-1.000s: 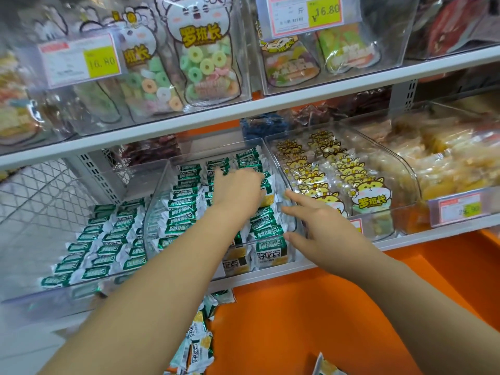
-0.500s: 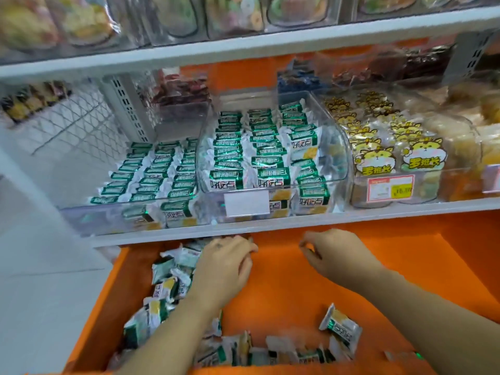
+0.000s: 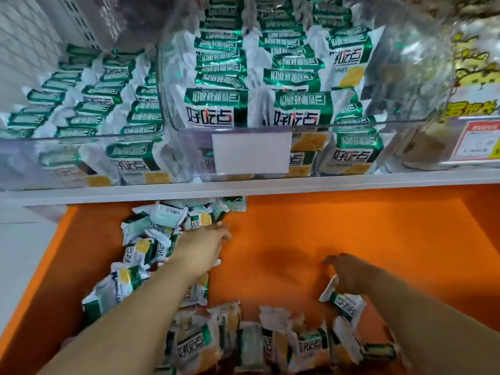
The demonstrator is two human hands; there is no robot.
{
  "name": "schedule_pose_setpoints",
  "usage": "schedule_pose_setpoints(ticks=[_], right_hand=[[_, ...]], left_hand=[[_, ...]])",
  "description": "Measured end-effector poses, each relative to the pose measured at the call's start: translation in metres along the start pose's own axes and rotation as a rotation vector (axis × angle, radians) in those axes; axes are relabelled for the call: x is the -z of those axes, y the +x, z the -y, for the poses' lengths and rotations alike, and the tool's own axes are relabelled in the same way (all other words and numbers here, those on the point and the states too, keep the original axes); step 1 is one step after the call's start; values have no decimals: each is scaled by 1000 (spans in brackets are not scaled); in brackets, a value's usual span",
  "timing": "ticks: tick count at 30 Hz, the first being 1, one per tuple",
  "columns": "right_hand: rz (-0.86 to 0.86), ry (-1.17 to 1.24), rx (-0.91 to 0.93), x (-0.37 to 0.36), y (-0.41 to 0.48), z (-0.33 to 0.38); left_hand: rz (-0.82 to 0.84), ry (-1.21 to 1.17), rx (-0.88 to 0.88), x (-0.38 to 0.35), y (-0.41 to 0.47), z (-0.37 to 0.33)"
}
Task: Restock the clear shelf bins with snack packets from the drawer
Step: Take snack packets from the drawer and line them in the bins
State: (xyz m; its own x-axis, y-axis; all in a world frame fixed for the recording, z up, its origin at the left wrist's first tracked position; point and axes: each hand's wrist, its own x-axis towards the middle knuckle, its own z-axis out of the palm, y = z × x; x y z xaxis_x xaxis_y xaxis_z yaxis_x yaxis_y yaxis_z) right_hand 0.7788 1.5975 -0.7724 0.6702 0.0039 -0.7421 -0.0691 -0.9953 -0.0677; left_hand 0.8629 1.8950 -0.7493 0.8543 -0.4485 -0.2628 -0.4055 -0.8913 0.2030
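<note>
Down in the orange drawer now, both arms reaching in. Left hand stretched over the heap of snack packets along the drawer's left side, fingers extended toward the back of the pile, touching or just above a packet with a yellow patch; cannot tell whether anything is actually gripped. Right hand palm down near the middle-right of the drawer floor, fingers curled, closing over the upper end of a single green-and-white packet lying tilted on the orange surface; looks like contact, though a firm grasp not clear through the blur. More packets strewn in a row across the near edge of the drawer, between the two forearms and beyond. Bare orange floor between the hands.

Up above, on the white shelf, clear bins side by side. Middle bin packed with upright green-and-white packets in three rows, a blank white label holder on its front wall. Left bin filled with the same packets, lying lower. At far right, another bin holding yellow cartoon-printed bags, red-and-yellow price tag on the front.
</note>
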Motion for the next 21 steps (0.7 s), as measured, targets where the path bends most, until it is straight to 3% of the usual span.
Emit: schedule_pose_setpoints(ticks=[5,8,11,14,21], right_hand=[[111,8,3,-2,3,10],[114,-1,-12,0,1,9],[149,-30,-12,-2,7,9],[80,8,3,-7,16,6],[-84,276,-45,-1,22,3]], left_hand=[[378,128,110,-30,4,27],[498,148,153,-36,3,35],[497,105,182,-35,5,36],[539,81,195,-37,8,34],[495,-296,225,-44,9,17]])
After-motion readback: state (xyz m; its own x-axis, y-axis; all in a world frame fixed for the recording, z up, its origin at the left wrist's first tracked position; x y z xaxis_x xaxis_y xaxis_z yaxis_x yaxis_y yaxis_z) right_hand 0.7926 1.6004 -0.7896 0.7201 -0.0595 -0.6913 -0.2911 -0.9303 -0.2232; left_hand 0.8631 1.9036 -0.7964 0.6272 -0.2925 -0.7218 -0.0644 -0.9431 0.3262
